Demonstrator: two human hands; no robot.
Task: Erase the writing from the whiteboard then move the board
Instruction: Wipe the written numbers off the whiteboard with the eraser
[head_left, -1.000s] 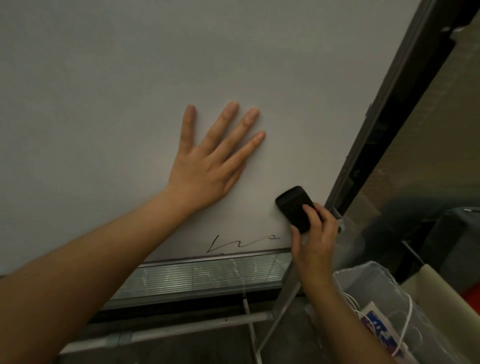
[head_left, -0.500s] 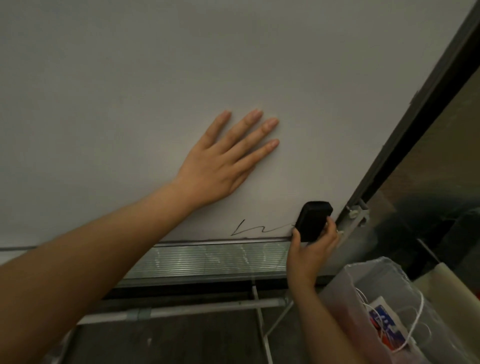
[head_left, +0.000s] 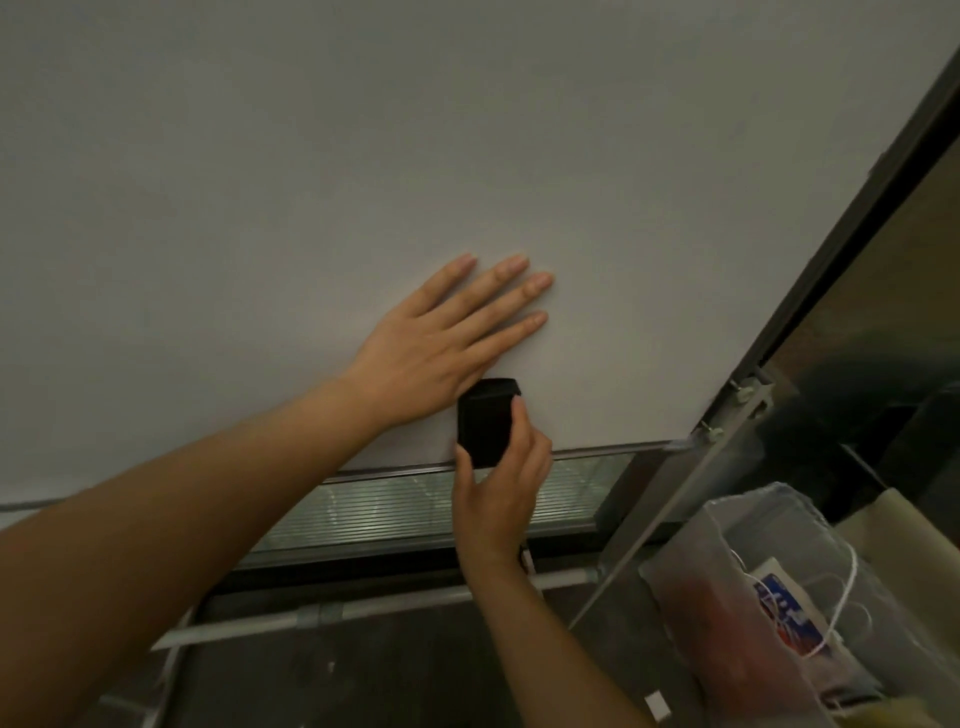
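Observation:
A large whiteboard (head_left: 363, 156) fills most of the view, its metal frame running along the bottom and right edges. My left hand (head_left: 441, 343) presses flat on the board with straight fingers. Just below it my right hand (head_left: 498, 483) grips a black eraser (head_left: 485, 421) held against the board's lower edge. No writing shows on the board; the spot under the eraser and my hands is hidden.
A ribbed marker tray (head_left: 415, 509) runs under the board, with a stand crossbar (head_left: 363, 608) below it. A translucent plastic bin (head_left: 779, 597) with cords and a packet sits at lower right. A dark frame post (head_left: 857, 218) stands at the right.
My right hand slid the eraser left along the bottom edge over the black scribble, which no longer shows. My left hand stayed flat on the board.

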